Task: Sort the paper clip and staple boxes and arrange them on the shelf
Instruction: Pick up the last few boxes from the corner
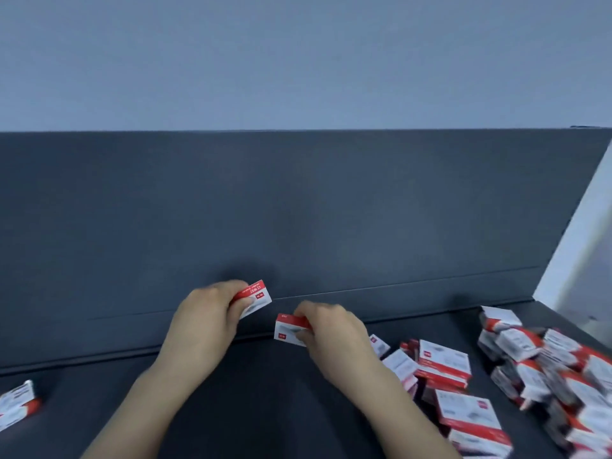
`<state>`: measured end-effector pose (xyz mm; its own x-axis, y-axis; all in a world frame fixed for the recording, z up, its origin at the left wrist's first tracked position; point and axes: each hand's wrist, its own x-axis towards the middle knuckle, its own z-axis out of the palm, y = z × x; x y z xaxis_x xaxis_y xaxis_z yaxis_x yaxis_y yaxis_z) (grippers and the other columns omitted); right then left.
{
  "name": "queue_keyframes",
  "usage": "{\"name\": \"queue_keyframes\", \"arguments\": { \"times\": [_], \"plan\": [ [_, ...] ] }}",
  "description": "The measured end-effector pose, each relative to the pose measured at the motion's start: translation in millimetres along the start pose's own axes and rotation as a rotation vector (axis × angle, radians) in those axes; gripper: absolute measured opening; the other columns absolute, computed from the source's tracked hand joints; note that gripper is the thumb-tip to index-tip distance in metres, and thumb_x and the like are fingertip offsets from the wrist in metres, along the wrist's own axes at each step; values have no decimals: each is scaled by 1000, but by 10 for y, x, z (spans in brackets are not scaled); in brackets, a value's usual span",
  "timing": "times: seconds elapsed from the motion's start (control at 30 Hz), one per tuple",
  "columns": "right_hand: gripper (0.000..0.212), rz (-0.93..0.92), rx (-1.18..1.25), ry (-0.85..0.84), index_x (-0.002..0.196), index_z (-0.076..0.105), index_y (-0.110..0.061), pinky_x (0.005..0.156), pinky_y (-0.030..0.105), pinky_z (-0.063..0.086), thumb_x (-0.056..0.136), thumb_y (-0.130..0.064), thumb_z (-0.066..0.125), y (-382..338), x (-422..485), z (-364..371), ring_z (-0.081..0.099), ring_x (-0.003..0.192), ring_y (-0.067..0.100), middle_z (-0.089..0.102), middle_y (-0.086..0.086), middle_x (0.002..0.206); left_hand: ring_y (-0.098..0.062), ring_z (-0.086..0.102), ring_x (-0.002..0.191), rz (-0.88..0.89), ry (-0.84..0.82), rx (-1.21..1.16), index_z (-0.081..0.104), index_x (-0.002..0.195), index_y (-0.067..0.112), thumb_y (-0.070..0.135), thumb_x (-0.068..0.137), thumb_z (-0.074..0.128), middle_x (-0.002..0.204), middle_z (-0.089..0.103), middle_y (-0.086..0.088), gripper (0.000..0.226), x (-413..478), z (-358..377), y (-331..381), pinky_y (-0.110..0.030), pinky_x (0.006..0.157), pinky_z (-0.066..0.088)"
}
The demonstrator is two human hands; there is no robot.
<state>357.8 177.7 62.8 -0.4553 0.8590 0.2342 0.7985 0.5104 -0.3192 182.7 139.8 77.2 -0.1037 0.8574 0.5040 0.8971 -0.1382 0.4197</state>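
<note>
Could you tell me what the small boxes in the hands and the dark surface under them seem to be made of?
The box in the left hand and the box in the right hand look like thin printed cardboard, given their crisp folded edges. The dark surface appears matte, with no glare; its material is unclear.

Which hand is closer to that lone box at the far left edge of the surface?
Left. The left hand is up and to the right of the lone box, well apart from it, holding a small box. The right hand is farther right, holding another box.

The small cardboard boxes [443, 362] are white with red bands and grey print. They lie on a plain dark grey shelf surface [271, 402] under a pale blue-grey wall [298, 61].
</note>
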Motion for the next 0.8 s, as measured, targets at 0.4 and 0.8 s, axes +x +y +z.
{"name": "queue_keyframes", "arguments": {
  "times": [0.4,0.8],
  "plan": [
    [20,121,-109,39,111,56,-19,80,37,51,92,-20,51,1879,-402,-555,62,98,25,66,3,110,-19,59,71,-50,-193,68,62,84,15,24,94,51,77,65,0,17,174,1326,1278,-32,65,48],
    [19,132,22,-306,101,61,-15,74,33,53,95,-24,46,2040,-71,-269,64,86,21,66,4,95,-16,63,74,-149,-544,179,68,84,15,24,89,53,84,68,0,19,215,1801,1186,-30,68,52]
  ]
}}
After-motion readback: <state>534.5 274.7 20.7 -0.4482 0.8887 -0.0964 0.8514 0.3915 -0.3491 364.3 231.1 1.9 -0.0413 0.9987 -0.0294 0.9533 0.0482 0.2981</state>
